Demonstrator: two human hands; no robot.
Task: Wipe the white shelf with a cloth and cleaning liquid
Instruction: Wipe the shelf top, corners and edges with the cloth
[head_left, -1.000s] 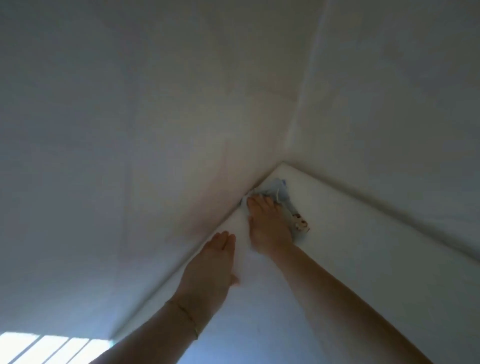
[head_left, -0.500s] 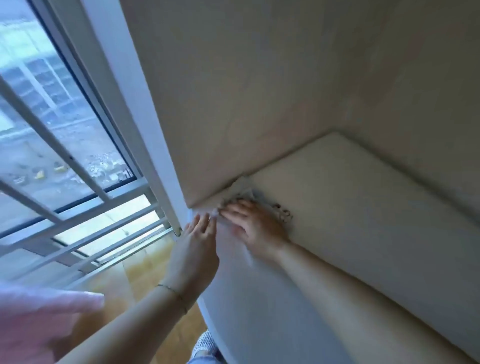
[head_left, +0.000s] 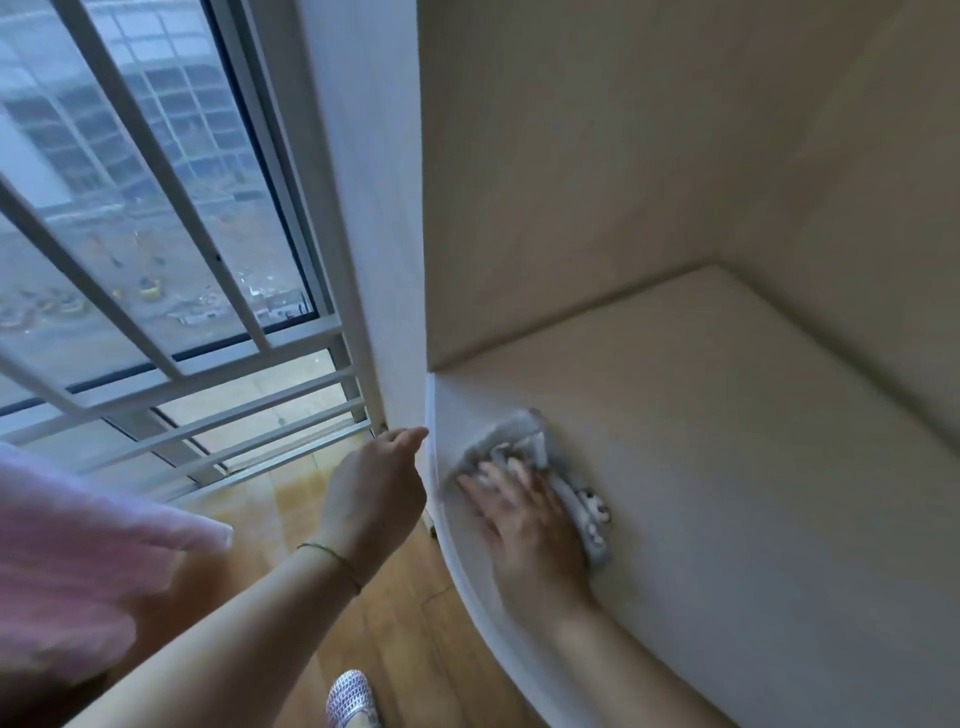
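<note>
A: Cloth lies bunched on the shelf near its left front edge, under my flat, spread right hand.
B: Handling?
A: Soft, limp, I judge; press on top. Left hand is loosely open, empty.

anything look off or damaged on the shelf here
Nothing stands out. The white shelf board looks intact and bare, with only the crumpled grey cloth pressed flat under the right hand near its front left corner.
</note>
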